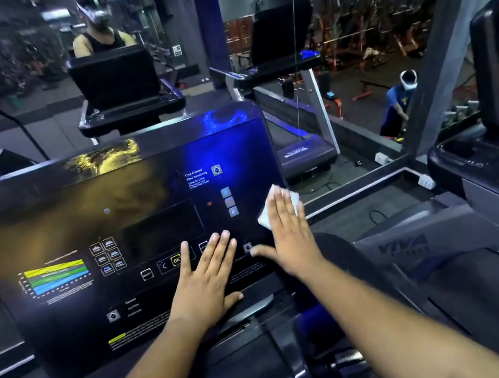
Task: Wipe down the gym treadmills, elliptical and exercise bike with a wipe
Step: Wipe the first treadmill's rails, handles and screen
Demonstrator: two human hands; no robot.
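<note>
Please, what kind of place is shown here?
Most likely a commercial gym: a treadmill console under the person's hands, another treadmill beyond it, and weight racks in the background.

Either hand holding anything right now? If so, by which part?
No gripping. The right hand presses the white wipe flat under straight fingers at the console's right edge. The left hand rests flat on the console.
</note>
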